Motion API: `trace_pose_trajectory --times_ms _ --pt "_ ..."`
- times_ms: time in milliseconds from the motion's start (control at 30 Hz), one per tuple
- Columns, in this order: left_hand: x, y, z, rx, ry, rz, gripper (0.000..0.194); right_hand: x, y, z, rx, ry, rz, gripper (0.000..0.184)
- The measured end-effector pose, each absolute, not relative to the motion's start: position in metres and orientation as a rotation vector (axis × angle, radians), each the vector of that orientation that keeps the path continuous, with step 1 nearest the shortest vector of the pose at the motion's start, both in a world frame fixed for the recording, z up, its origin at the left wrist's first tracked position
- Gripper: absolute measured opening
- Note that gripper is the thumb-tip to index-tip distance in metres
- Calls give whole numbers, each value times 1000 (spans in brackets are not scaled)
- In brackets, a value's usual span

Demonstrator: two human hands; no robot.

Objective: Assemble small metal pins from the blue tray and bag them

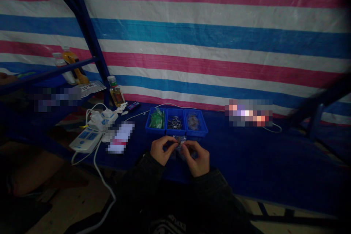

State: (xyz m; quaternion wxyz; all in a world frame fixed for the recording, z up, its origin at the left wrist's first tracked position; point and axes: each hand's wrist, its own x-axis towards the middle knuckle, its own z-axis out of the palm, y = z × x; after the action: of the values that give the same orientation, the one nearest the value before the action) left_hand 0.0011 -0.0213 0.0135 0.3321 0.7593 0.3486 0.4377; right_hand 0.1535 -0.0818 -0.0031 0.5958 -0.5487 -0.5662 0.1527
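At the far L, a blue steel shelf upright (87, 33) stands beside a clear plastic bottle (60, 66) and a yellow tool (74, 66), type unclear, w/ a paper packet (91, 88) nearby, print too small to read; on the L part of the blue bench top (255, 161), a white power strip (85, 140) w/ blue switches lies near the front edge, a 2nd power strip (104, 119) just behind it, and a white cable (102, 179) drops over the front edge; at the back edge, a small bottle of amber liquid (116, 94) w/ a green cap stands near a small blue box (134, 106), no legible brand; a blurred card (120, 138) lies flat; 3 joined blue bins sit along the back: L bin (155, 120) green packets, middle bin (174, 120) metal pins or screws, R bin (195, 122) a clear bag of brownish bits; just in front, L hand (163, 150) and R hand (196, 157) are narrowly closed, fingertips pinching a small clear packet (179, 142) held together above the bench; further R, a blurred patch (248, 112) lies near the back edge, w/ a striped tarp (203, 34) behind everything
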Motion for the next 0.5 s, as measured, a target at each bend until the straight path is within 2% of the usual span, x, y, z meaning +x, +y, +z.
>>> trace_pose_trajectory --times_ms 67,267,300,400,500 --pt "2 -21 12 1952 915 1167 12 153 -81 -4 -1293 -1304 382 18" --pt "2 -21 10 1883 911 1177 44 154 -82 -5 -1276 -1310 394 38" --pt "2 -21 10 1904 903 1162 41 154 -82 -5 -1277 -1325 384 38" --pt "1 -20 11 2001 878 1131 16 155 -81 -4 -1278 -1358 345 26" --pt "1 -20 11 2069 864 1147 11 155 -80 -2 -1255 -1403 317 16"
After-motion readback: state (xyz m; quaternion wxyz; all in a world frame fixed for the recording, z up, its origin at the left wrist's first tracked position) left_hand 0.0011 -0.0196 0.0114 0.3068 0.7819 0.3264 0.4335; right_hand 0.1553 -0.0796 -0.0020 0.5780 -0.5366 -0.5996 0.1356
